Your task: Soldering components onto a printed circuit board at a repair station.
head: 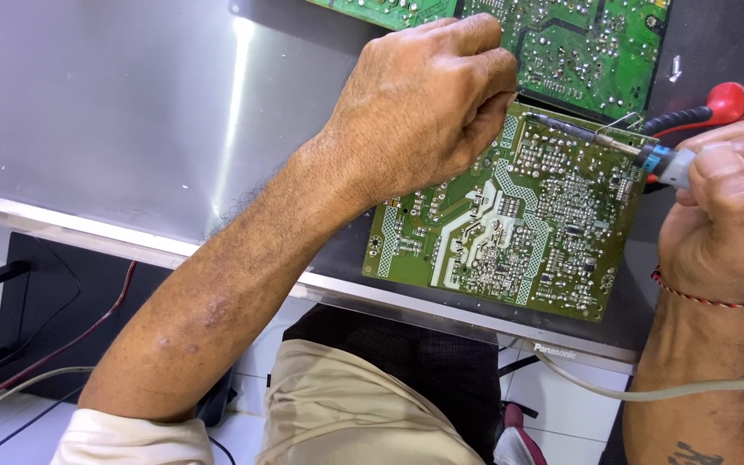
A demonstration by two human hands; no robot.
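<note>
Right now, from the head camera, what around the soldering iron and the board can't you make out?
- Soldering iron tip: hidden behind the left hand.
- Anything pinched in the left hand: covered by its curled fingers.
- Upper circuit board: cut off by the top edge.
- Iron's handle: wrapped by the right hand, cut off at the right edge.

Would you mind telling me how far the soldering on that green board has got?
Done: the circuit board lies solder side up on the metal panel. In hand: the right hand holds the soldering iron, tip at the board's upper edge, beside the closed left hand. Left: which joints are finished cannot be told from this view.
</note>
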